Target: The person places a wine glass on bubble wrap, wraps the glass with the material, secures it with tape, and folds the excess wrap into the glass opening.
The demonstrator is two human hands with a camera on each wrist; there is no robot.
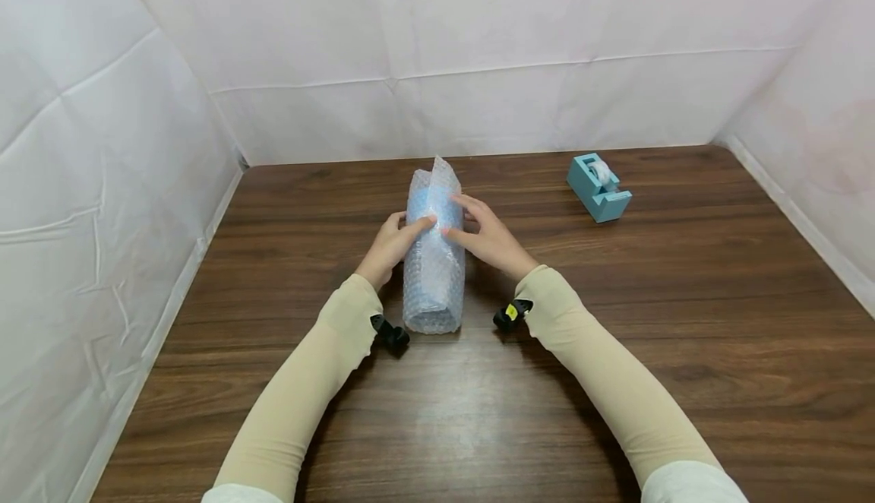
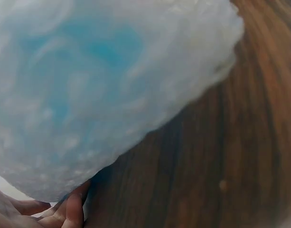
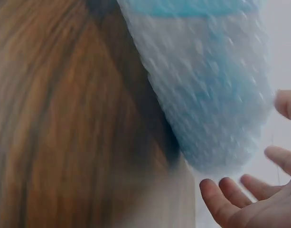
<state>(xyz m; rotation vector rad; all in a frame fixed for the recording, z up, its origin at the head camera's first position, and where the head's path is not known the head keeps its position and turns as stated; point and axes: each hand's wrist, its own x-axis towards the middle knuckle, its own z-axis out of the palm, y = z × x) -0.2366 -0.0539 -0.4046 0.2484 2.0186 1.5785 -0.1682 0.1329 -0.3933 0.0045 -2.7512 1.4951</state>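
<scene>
A roll of bubble wrap (image 1: 434, 279) with something light blue inside lies lengthwise on the table. From its left side my left hand (image 1: 391, 248) holds it, thumb over the top and fingers down along the side. My right hand (image 1: 494, 240) is at the roll's right side, with fingers spread and fingertips at the wrap. In the right wrist view, the fingers of the right hand (image 3: 259, 204) look loosely extended beside the wrapped roll (image 3: 207, 95). The left wrist view is blurred; the bubble wrap (image 2: 88, 85) fills most of it, above partly hidden fingers (image 2: 75, 209).
A light blue tape dispenser (image 1: 598, 188) with a roll of clear tape stands at the back right of the brown wooden table (image 1: 683, 298). White sheeting (image 1: 478, 24) hangs behind and on both sides. Each wrist carries a small black camera (image 1: 391, 336).
</scene>
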